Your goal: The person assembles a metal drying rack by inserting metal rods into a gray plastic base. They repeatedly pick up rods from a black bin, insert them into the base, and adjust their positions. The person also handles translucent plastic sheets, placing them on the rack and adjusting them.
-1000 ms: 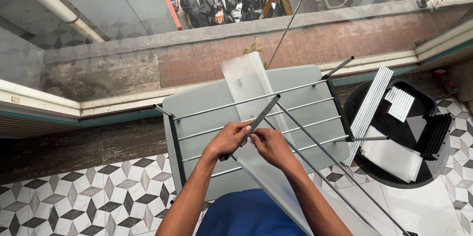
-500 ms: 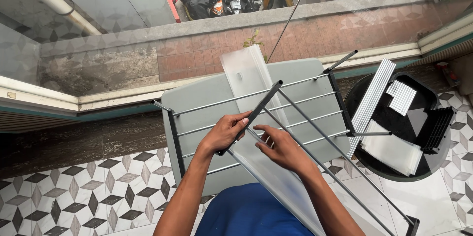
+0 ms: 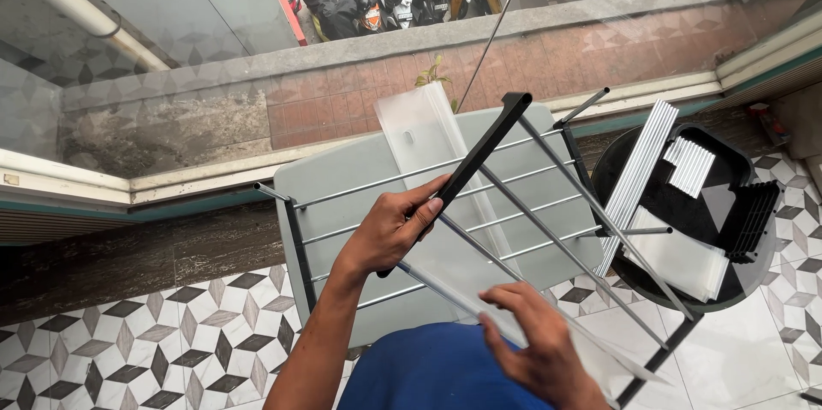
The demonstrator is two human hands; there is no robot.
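My left hand (image 3: 390,234) grips the lower end of a black bar (image 3: 479,157) that slants up to the right. Several silver rods (image 3: 556,239) run from this bar down to a second black bar (image 3: 659,350) at the lower right. My right hand (image 3: 531,337) is closer to me, fingers curled on a thin metal rod in a clear plastic sleeve (image 3: 445,290). Beneath both lies a flat rack section of silver rods (image 3: 368,187) on a grey table (image 3: 317,175). A long clear plastic bag (image 3: 419,132) lies across the table.
A round black tub (image 3: 728,282) at the right holds a bundle of silver rods (image 3: 638,170), a short ribbed silver piece (image 3: 689,166), black plastic parts (image 3: 753,217) and clear bags (image 3: 676,260). A low brick ledge (image 3: 342,102) runs beyond the table. Patterned tile floor (image 3: 128,350) lies below.
The black bar with its rods has risen and tilted further up to the right in my left hand. My right hand has drawn back toward me along the sleeved rod.
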